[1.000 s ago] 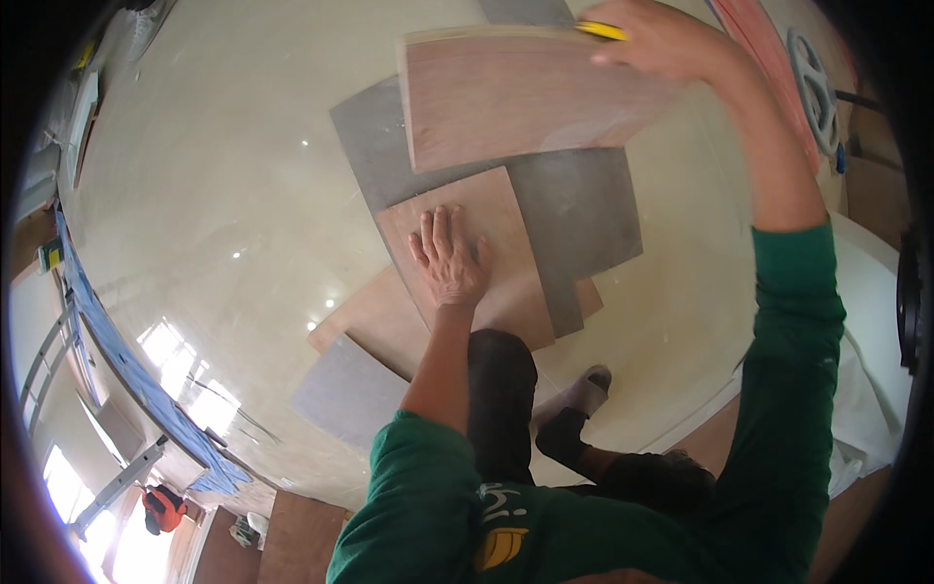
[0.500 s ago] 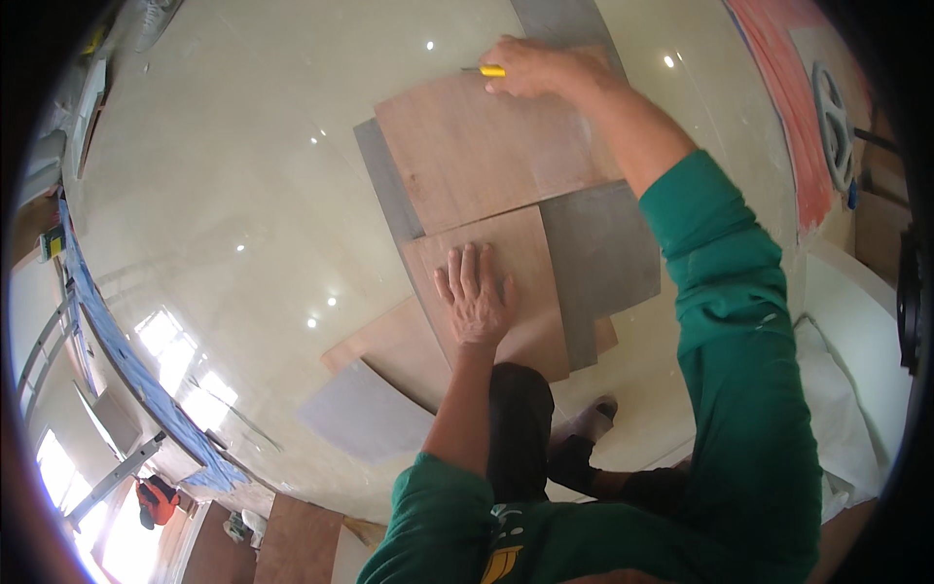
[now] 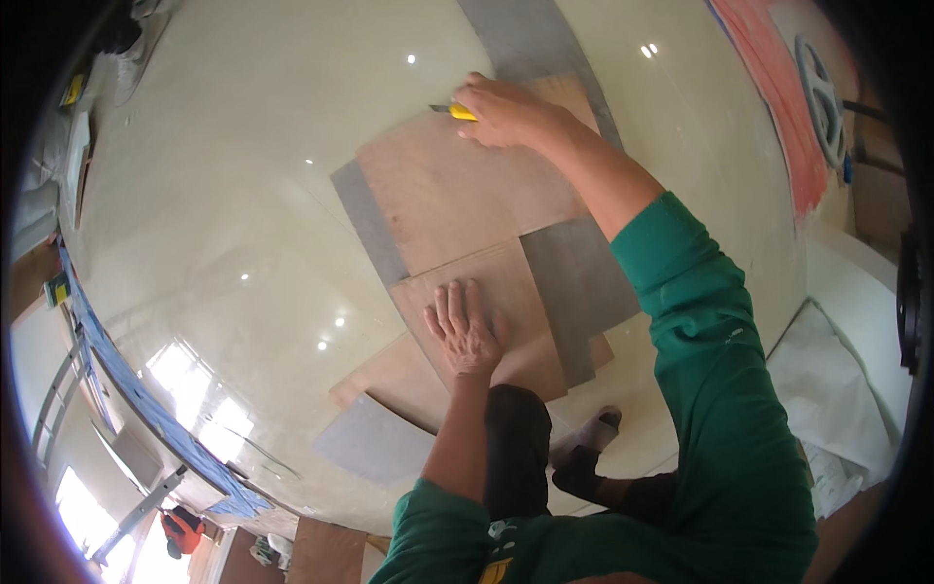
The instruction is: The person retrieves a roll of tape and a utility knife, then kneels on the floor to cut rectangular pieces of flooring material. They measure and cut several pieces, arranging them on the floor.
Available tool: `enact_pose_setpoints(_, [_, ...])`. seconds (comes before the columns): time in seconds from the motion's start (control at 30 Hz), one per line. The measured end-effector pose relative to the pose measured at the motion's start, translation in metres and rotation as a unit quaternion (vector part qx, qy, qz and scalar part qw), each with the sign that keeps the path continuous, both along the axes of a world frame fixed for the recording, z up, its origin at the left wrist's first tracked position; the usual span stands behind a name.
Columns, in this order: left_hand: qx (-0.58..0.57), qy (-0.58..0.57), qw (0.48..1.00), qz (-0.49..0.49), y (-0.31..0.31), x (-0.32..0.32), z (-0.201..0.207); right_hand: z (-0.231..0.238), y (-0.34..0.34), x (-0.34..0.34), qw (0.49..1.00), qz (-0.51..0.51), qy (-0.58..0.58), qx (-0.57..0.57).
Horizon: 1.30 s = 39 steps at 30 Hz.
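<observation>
A yellow utility knife [image 3: 463, 113] with its blade out points left at the far edge of a thin brown wood board [image 3: 467, 195]. My right hand [image 3: 506, 115] is closed around its handle, over that edge. My left hand [image 3: 465, 331] lies flat, fingers spread, on a nearer, smaller wood board [image 3: 530, 331] that meets the far board along a seam. Under these two boards, grey sheets show: one at the right [image 3: 584, 273], a strip at the left [image 3: 375, 224], and another stretching away at the far end [image 3: 535, 39]. Whether the blade touches the wood is hard to tell.
Beside my knee lie another wood piece [image 3: 389, 365] and a light grey sheet [image 3: 375, 443] on the glossy floor [image 3: 243, 175]. A co-worker's shoe [image 3: 129, 76] is at the far left. A ladder [image 3: 146, 511] stands at lower left, and a white sheet [image 3: 827, 380] at right.
The whole view has shifted, so the boards appear lower. My right hand and the knife have moved slightly left along the far edge. My left hand stays flat on the near board.
</observation>
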<state>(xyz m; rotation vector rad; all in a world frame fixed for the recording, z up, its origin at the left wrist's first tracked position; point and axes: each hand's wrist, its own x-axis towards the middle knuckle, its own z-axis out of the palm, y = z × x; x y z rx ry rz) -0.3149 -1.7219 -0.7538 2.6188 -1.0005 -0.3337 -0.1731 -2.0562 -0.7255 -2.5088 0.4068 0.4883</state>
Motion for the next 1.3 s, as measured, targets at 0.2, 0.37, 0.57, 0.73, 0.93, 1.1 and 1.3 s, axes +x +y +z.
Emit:
enact_pose_setpoints(0.2, [0.000,-0.049,0.999,-0.018,0.001,-0.003,-0.010,0.080,-0.016,-0.004,0.994,0.063,-0.044,-0.078])
enact_pose_setpoints(0.37, [-0.011,-0.071,0.997,-0.027,-0.002,-0.005,-0.011,0.167,-0.050,-0.069,0.997,0.029,0.006,0.072])
enact_pose_setpoints(0.57, [-0.003,-0.077,0.997,-0.032,-0.003,-0.004,-0.006,0.125,-0.078,-0.213,0.947,-0.292,-0.110,0.077])
enact_pose_setpoints(0.73, [0.013,-0.080,0.996,-0.033,-0.005,-0.004,-0.007,0.038,-0.059,-0.299,0.844,-0.436,-0.070,0.305])
enact_pose_setpoints(0.93, [0.013,-0.084,0.996,-0.042,-0.004,-0.005,-0.004,-0.019,-0.021,-0.313,0.798,-0.514,-0.061,0.308])
enact_pose_setpoints(1.1, [0.015,-0.109,0.993,-0.053,0.000,-0.007,-0.014,-0.019,-0.014,-0.294,0.856,-0.493,-0.071,0.137])
enact_pose_setpoints(1.3, [0.019,-0.144,0.986,-0.076,0.005,-0.006,-0.018,-0.017,0.004,-0.283,0.854,-0.511,-0.096,0.023])
